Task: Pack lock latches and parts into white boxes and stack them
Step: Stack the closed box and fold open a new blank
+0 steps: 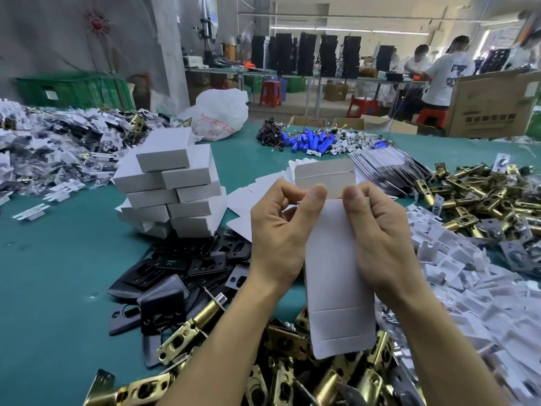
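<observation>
Step in hand, by judgement: forming a flat white carton [339,282] into a box, ahead of any filling. Held at centre of frame, long axis running from upper centre down to lower centre, above the heap of brass latches [187,326] along the bottom edge. Gripped at its upper end by left hand [281,230] and right hand [380,235], both with fingers curled and thumbs pressed on the near face, pinching the card either side of the mouth. Top flap [325,177] standing up beyond the thumbs, one crease across it; lower end hanging free, two creases across it. Card clean, matt, unprinted, no tears seen. Looks flattened or barely opened (depth of the sleeve not readable from this angle). No contents visible. Next move, as judged: squaring the sleeve open, tucking one end shut while keeping thin card from buckling, then reaching for a latch and for black plates [181,268] at lower left of centre. Finished work: stack of closed white boxes [172,183] at left of centre on the green table [58,259], somewhat uneven, leaning slightly. Further flat blanks [263,183] lying just behind the hands. Task well short of done, to judge by the loose stock on all sides.
</observation>
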Tool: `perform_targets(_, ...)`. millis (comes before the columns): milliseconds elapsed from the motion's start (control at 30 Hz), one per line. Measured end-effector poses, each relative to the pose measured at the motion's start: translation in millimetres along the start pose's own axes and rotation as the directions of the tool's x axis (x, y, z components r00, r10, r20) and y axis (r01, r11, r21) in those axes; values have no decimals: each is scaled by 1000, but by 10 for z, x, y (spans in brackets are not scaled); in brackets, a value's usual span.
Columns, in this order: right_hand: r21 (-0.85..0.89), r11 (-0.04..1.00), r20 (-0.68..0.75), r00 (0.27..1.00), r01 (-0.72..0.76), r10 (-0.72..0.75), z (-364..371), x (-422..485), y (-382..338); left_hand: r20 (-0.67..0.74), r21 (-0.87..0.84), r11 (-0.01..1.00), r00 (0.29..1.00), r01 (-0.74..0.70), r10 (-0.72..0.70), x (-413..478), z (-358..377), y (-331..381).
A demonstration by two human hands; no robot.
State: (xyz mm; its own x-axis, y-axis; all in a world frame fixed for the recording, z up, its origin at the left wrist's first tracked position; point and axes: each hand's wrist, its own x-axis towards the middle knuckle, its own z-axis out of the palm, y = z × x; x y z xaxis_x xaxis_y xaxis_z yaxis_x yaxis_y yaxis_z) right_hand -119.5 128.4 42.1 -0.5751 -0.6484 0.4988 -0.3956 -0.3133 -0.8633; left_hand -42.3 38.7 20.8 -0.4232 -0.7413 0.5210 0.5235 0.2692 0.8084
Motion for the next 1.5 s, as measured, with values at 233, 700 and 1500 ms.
perform_targets(233,33,999,-100,995,10,-6,-63,14,33,228,-15,992,967,125,-118,5,-33,57)
perform_targets(700,164,986,103,994,-35,18,-254,46,-15,29,25,999,999,32,-32,10,-63,118)
perform_targets(1500,151,988,18,1000,-10,8,-282,54,-22,184,32,994,977,108,-112,-21,-119,70)
